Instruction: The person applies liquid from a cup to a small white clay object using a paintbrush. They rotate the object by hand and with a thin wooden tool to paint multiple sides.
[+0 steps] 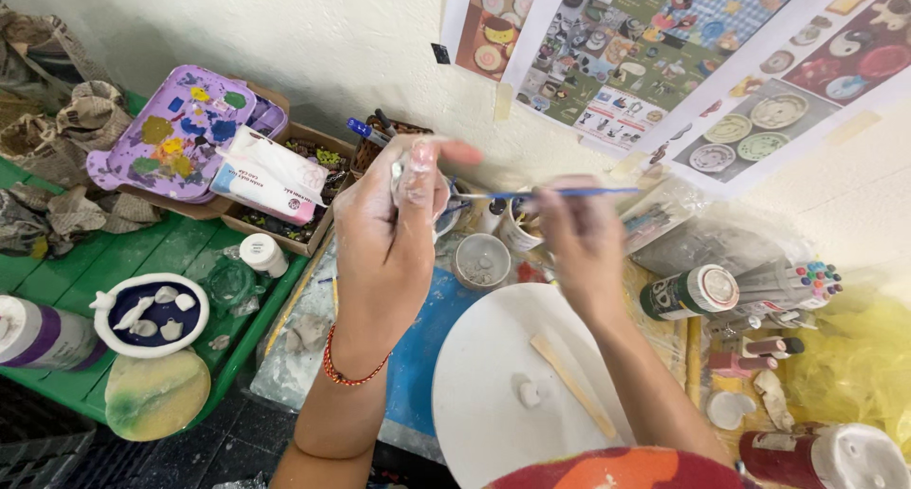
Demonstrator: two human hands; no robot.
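Left hand [394, 214] pinches one small white clay piece [418, 181]; right hand [579, 238] grips one blue brush [546, 194]. Two posters [664, 53] hang above the table's far edge.

Left hand [394, 228] raised, fingers pinched closed; right hand [579, 238] raised, fingers closed.

A purple plastic palette [176, 129] smeared with paint leans at upper left. Below it, on the green table [142, 252], sits a white-rimmed dark blue dish [150, 313]. A flat wooden stick [572, 385] lies on the round white board [493, 394] at lower centre.
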